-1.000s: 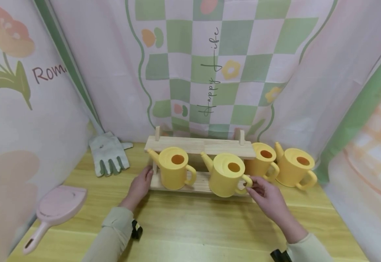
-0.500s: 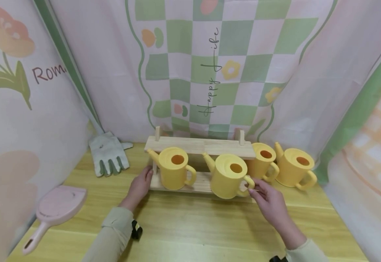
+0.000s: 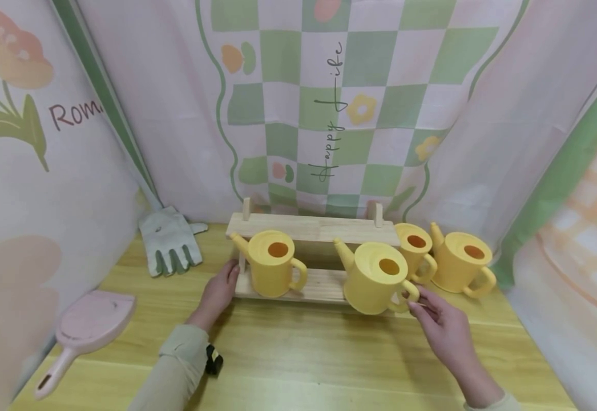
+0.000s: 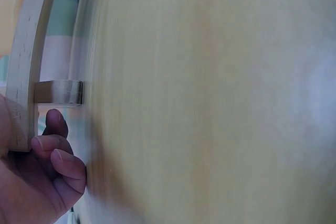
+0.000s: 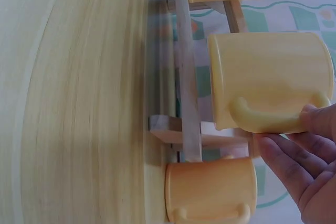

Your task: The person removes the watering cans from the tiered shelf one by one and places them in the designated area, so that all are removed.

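A small two-tier wooden shelf [image 3: 309, 228] stands on the table against the curtain. My left hand [image 3: 220, 291] grips the left end of its lower board [image 4: 26, 77], fingers curled beneath it in the left wrist view. My right hand [image 3: 444, 325] pinches the handle of a yellow watering can [image 3: 372, 279] in front of the lower board's right part. In the right wrist view that can [image 5: 273, 77] tilts slightly, and a narrow gap shows between its base and the board. Another yellow watering can [image 3: 270, 271] sits upright on the left of the lower board.
Two more yellow watering cans, one close by the shelf [image 3: 414, 242] and one farther right [image 3: 460, 265], stand on the table. At left lie a grey-white glove [image 3: 170, 240] and a pink dustpan [image 3: 93, 322]. Printed curtains [image 3: 406, 142] hang behind and at both sides.
My right hand has moved the pinched watering can to the right along the shelf, toward its right end. The left hand and the other watering cans have stayed put.
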`<move>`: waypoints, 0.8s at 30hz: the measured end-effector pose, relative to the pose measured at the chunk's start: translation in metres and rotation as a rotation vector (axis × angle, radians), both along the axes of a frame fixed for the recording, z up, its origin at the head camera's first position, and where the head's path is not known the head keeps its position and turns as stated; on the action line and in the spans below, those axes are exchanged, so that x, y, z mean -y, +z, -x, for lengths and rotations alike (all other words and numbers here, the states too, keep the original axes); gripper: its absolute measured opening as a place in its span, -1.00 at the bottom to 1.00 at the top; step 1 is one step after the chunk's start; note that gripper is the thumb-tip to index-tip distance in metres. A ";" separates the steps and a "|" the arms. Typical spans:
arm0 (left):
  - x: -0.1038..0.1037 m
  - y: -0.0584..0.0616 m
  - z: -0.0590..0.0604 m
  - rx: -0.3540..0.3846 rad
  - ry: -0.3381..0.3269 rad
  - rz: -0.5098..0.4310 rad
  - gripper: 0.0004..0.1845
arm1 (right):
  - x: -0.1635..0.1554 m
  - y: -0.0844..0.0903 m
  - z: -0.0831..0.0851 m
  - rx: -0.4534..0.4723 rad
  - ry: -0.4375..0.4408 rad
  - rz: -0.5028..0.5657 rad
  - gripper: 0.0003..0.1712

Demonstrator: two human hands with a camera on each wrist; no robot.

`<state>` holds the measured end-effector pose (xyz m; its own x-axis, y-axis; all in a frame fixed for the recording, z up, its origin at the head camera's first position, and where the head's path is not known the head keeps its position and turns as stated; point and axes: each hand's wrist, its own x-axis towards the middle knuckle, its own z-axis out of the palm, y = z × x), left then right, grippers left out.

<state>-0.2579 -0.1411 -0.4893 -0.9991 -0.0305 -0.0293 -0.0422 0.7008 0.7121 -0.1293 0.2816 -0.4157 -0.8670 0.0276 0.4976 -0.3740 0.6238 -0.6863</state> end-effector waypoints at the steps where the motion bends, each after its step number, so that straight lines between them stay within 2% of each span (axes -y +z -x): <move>1: 0.000 0.000 0.000 -0.002 -0.001 0.001 -0.44 | -0.002 0.001 -0.001 -0.012 -0.003 -0.001 -0.67; 6: 0.000 0.000 -0.001 -0.018 -0.004 0.002 -0.47 | -0.011 0.002 -0.006 -0.045 -0.014 0.003 -0.69; 24: -0.001 0.000 0.000 -0.021 -0.014 0.012 -0.46 | -0.052 0.009 -0.026 -0.019 -0.109 0.059 -0.63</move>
